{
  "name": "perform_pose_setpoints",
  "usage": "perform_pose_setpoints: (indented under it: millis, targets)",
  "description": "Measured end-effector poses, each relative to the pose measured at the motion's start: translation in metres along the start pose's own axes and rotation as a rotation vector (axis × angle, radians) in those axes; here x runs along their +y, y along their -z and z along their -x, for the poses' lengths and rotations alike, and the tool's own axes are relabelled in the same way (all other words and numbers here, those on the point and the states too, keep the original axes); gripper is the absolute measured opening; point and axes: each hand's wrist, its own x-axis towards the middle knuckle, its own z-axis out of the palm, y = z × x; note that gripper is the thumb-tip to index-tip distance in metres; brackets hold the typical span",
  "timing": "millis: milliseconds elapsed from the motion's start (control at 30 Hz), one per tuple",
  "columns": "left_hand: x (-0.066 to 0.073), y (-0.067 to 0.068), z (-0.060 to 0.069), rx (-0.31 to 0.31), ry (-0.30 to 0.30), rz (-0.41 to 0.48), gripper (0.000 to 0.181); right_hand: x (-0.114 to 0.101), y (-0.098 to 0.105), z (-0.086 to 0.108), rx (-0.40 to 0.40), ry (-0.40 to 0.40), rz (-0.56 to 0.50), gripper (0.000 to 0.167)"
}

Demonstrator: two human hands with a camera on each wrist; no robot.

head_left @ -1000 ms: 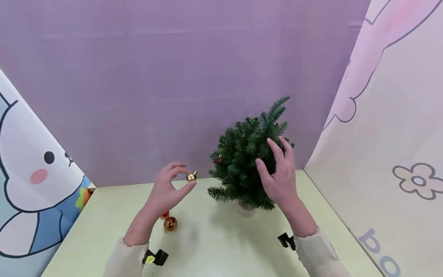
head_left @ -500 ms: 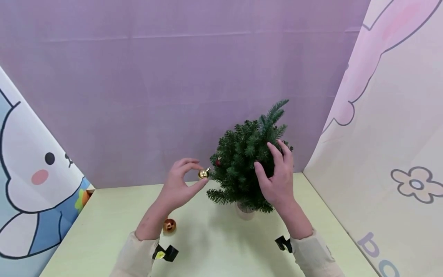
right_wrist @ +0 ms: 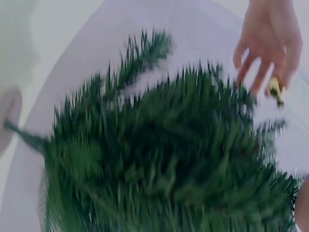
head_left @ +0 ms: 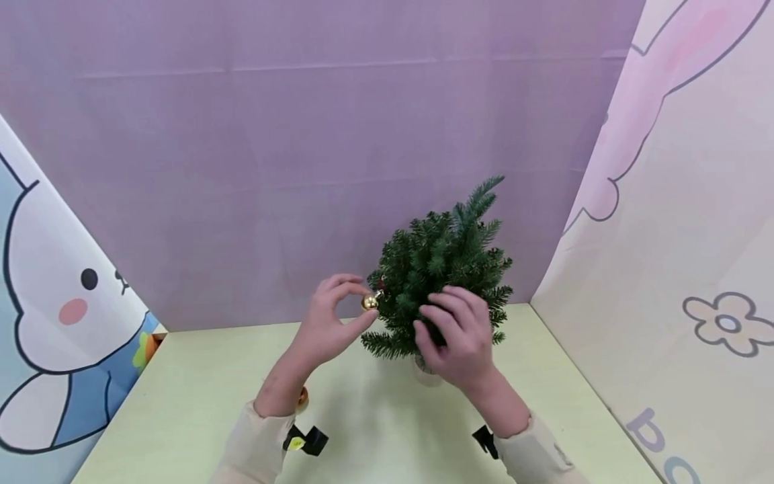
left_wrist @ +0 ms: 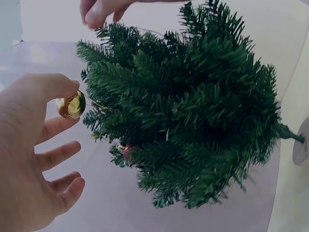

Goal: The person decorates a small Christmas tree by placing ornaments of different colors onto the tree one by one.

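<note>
Between thumb and forefinger, my left hand (head_left: 329, 326) pinches a small gold bauble (head_left: 369, 302) at the left side of a small artificial Christmas tree (head_left: 444, 259). In the left wrist view a thin gold loop runs from the bauble (left_wrist: 71, 105) toward the needles; the other fingers are spread apart. My right hand (head_left: 462, 336) is in front of the tree's branches with fingers bent and nothing seen in them; whether it touches the needles I cannot tell. A red bauble (left_wrist: 128, 152) hangs among the branches near the gold one.
The tree's pale round base (head_left: 428, 375) stands on the light yellow table (head_left: 199, 376). An orange-copper bauble (head_left: 303, 396) lies there, partly hidden by my left forearm. A purple backdrop (head_left: 272, 168) rises behind, with printed panels at both sides.
My left hand has carried the gold bauble rightward to the tree's edge. My right hand has moved down and left across the front of the branches. The copper bauble is now more covered.
</note>
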Motion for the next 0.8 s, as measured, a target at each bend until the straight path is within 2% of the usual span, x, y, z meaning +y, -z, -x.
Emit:
perform_pose_setpoints:
  millis: [67, 167, 300, 433, 600, 800]
  targets:
    - [0.001, -0.001, 0.0, -0.007, -0.012, 0.015, 0.021, -0.006, -0.002, 0.002, -0.109, -0.008, -0.034, 0.019]
    - [0.003, 0.0, 0.001, -0.012, -0.025, 0.031, 0.02, -0.011, -0.004, 0.004, -0.254, -0.104, -0.063, 0.015]
    - [0.007, 0.002, 0.001, -0.01, -0.039, 0.04, 0.019, -0.015, -0.007, 0.003, -0.377, -0.215, -0.038, 0.021]
    - [0.01, 0.002, 0.002, -0.008, -0.066, 0.046, 0.02, -0.018, -0.01, 0.001, -0.415, -0.267, 0.013, 0.025]
    - [0.013, -0.001, 0.006, 0.009, -0.101, 0.069, 0.019, -0.023, -0.014, 0.0, -0.453, -0.306, 0.052, 0.02]
    - [0.014, -0.003, 0.014, -0.012, -0.118, 0.09, 0.019, -0.027, -0.016, 0.0, -0.455, -0.33, 0.079, 0.015]
